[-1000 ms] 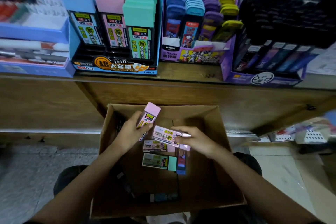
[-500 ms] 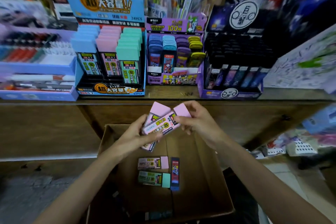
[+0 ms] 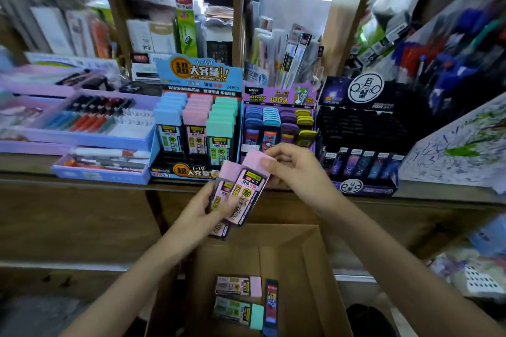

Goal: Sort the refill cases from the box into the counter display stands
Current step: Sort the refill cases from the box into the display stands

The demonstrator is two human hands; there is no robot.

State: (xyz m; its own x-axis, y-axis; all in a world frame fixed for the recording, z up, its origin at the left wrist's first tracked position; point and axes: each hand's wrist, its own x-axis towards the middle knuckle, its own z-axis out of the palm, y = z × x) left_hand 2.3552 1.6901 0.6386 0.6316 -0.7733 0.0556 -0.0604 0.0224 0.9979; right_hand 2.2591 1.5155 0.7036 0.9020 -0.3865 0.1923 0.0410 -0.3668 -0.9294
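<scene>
The left hand [image 3: 204, 208] grips two stacked pink refill cases [image 3: 247, 191] while the right hand [image 3: 297, 172] pinches the top one's cap, above the far edge of the box [image 3: 309, 254], just before the front edge of the counter [image 3: 82, 180]. The under case may slip loose; the pink row of the blue display stand [image 3: 189, 171] looks crowded, with free room only above

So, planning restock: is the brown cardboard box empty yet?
Not empty: the cardboard box holds a pink-capped case, a green-capped case and a dark blue case.
</scene>
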